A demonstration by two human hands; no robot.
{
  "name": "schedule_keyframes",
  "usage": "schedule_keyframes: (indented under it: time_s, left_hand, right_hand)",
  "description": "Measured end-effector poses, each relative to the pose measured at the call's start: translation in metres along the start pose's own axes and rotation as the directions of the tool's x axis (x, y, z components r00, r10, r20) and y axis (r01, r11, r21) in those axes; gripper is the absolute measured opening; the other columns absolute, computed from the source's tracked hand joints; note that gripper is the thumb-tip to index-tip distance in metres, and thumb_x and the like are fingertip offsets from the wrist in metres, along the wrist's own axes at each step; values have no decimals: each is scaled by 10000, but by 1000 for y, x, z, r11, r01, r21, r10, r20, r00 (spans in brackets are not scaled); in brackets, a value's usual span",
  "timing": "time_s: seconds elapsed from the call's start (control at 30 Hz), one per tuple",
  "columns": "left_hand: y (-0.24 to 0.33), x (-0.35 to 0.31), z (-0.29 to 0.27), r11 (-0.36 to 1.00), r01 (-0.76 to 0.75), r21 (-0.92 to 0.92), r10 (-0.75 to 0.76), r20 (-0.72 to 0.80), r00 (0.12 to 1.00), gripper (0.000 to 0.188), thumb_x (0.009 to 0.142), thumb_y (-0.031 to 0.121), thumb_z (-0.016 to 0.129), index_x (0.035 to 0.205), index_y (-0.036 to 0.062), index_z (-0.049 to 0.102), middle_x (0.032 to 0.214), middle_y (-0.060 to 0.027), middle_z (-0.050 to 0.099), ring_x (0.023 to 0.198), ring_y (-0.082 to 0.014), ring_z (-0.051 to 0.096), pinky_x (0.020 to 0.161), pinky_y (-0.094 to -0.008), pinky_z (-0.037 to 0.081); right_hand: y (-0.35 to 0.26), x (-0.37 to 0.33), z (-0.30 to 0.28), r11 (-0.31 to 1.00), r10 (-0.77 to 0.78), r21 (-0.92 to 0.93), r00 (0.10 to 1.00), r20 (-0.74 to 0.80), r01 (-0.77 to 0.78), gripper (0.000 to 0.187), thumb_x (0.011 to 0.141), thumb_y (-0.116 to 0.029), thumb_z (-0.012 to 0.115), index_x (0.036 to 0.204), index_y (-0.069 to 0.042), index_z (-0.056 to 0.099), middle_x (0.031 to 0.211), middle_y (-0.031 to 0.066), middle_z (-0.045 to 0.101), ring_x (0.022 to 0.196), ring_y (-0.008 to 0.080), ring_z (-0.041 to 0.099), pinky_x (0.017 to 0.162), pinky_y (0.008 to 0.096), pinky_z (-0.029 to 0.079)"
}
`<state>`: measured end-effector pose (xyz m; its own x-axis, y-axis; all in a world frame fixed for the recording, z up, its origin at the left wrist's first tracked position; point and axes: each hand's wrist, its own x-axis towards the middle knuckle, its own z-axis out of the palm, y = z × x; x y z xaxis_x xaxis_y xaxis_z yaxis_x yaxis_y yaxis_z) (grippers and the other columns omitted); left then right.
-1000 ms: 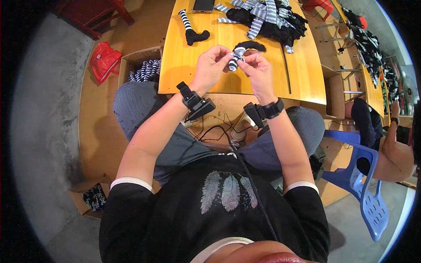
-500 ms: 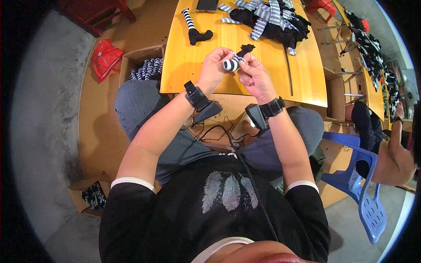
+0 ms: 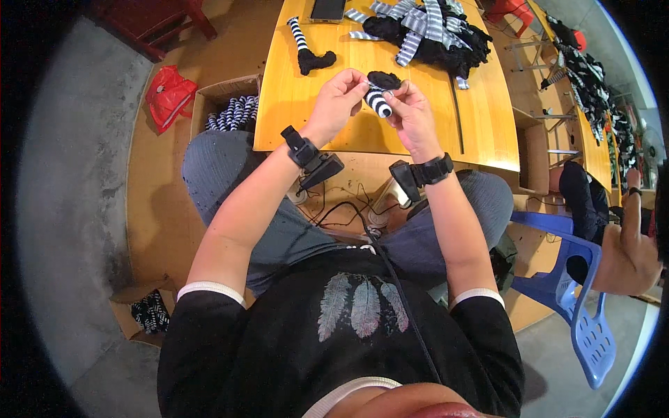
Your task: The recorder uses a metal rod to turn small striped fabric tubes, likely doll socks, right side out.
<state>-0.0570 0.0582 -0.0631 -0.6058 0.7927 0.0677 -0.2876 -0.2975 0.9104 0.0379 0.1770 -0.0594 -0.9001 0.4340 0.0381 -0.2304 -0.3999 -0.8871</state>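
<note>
Above the near half of the yellow table (image 3: 306,118), I hold a small black-and-white striped fabric leg (image 3: 377,102) with a fuzzy black foot end (image 3: 384,80). My left hand (image 3: 340,101) pinches its left side where stripes meet black. On the opposite side, the fingers of my right hand (image 3: 412,115) are closed on the striped part, whose round end points toward me. A similar stuffed striped leg with a black foot (image 3: 306,50) lies on the table, farther away to the left. What sits right under my fingertips is hidden.
A black pile with grey-striped strips (image 3: 428,35) lies at the table's far right, a phone (image 3: 327,10) beside it. A cardboard box of striped pieces (image 3: 230,111) stands left of the table. At right are a blue chair (image 3: 578,299) and another person's arm (image 3: 631,216).
The held leg has turned: its striped end now points down toward me, and the black foot lies across the top. Both hands have moved slightly, still gripping it.
</note>
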Motion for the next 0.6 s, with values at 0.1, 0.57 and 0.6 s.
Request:
schedule_keyframes:
  time_s: [0.1,0.57,0.6]
  left_hand:
    - [-6,0,2,985,-118,125,128,-73,989,49,846,94,492,816,56,501,655,50,458,503,-18,360,438,-159,278]
    - [0,8,2,992,-37,-117,17,-166,986,57,842,120,490,814,76,512,669,40,483,503,-28,389,421,-170,281]
    - [4,9,-1,985,-16,-170,-8,-141,990,58,842,123,492,815,76,512,657,43,474,481,-28,371,410,-170,263]
  right_hand:
    - [2,0,-1,998,36,54,999,15,-37,160,779,-33,571,719,-118,449,603,-34,493,419,41,393,363,165,272]
    - [7,6,6,977,112,167,983,149,-136,55,822,-97,537,803,-113,487,666,-37,496,462,45,400,401,162,301]
    - [8,8,7,994,42,102,997,57,-48,52,819,-105,544,814,-116,493,679,-41,509,487,45,429,416,156,320]
